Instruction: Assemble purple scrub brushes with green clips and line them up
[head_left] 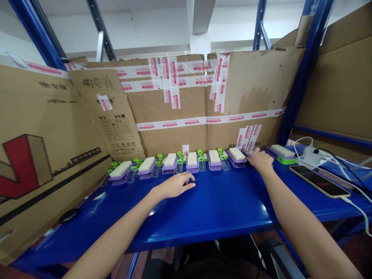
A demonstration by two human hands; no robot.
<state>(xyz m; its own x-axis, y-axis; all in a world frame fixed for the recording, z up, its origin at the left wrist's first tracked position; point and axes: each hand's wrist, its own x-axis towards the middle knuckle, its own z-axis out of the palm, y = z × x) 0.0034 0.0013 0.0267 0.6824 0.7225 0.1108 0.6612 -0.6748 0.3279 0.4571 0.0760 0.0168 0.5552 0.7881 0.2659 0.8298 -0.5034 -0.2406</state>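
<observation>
A row of purple scrubbing brushes with white bristles facing up runs along the back of the blue table, among them a left-end brush (121,169), a middle brush (192,161) and a right brush (237,155). Between them stand small clear plastic pieces with green tops (200,157). My left hand (178,185) hovers low over the table in front of the middle brushes, fingers loosely bent, thumb apart, holding nothing. My right hand (260,159) is beside the right brush, its fingers curled down; whatever lies under them is hidden. Another purple brush with a green part (281,153) sits farther right.
The blue table (209,209) is walled by cardboard (174,104) behind and a large box (37,139) at left. On the right lie a phone (319,181), white cables and a white charger (312,155). A blue rack post (302,73) rises there.
</observation>
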